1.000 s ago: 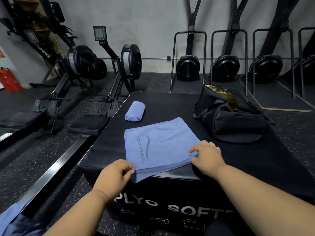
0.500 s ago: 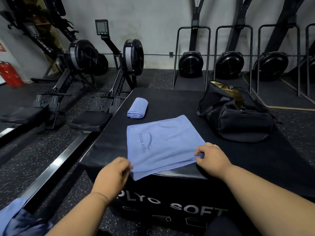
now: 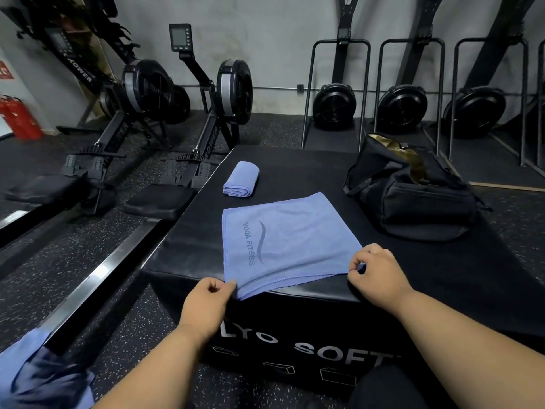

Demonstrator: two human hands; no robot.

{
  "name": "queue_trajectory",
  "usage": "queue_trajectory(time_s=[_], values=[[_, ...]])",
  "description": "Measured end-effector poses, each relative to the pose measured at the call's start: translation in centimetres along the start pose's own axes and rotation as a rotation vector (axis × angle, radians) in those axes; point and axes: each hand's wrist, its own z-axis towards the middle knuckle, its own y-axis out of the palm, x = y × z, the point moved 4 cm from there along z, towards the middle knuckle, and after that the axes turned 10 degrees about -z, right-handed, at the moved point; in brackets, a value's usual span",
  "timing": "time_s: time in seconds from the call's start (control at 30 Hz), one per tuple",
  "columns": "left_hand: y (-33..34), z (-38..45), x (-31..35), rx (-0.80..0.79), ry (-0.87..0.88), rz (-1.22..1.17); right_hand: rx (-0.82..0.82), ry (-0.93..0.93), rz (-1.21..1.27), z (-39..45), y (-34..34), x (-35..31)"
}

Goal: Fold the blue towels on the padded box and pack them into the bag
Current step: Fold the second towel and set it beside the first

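Extinguisher (image 3: pixel 22 119), red, at far left against wall, blurred. Blue cloth (image 3: pixel 17 361) bunched at bottom-left corner over dark fabric; nature not determinable. Two rowing machines (image 3: pixel 153 93) on speckled rubber floor left of box, flywheels toward wall, monitor (image 3: pixel 180 36) raised on arm of nearer one, black seat pads toward camera. Left hand (image 3: pixel 206 305) at near-left corner of flat towel, thumb and curled fingers pinching that corner where it hangs just over box edge. Padded box (image 3: pixel 398 290), black, white lettering "LYO SOFT" legible on front face, top surface slightly glossy near front edge. Rolled blue towel (image 3: pixel 241 179) lying on box top toward far-left side, well apart from hands, loose end facing camera. Flat blue towel (image 3: pixel 289 243) folded into rough rectangle on near part of box top, print "YOGA FITESS" with curved mark reading along left side; layered edges visible along near hem, near-left corner overhanging box edge. Right hand (image 3: pixel 377 276) at near-right corner of same towel, fingers curled, thumb and forefinger pinching hem against box top. Black duffel bag (image 3: pixel 413 196) on far-right part of box top, mouth unzipped, gold-toned lining showing; apart from both towels. Three black fan units (image 3: pixel 334 103) behind metal frames along back wall at right.
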Motion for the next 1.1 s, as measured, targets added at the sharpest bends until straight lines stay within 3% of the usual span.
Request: queue_trajectory(time_s=[0.4,0.63,0.87,1.1], values=[[1.3,-0.8,0.4,-0.096,-0.109,-0.513,-0.003,-0.029,0.027,0.8,-0.6,1.6],[-0.3,-0.6,1.6,-0.133,0.010,-0.440,-0.042,-0.027,0.054,0.5,-1.3,2.1],[-1.1,0.2,0.4,-0.110,-0.012,-0.426,-0.018,-0.035,-0.064,0.5,-1.4,2.1],[-1.4,-0.1,0.3,-0.139,0.012,-0.315,-0.109,-0.041,0.036,-0.7,-1.9,2.2]])
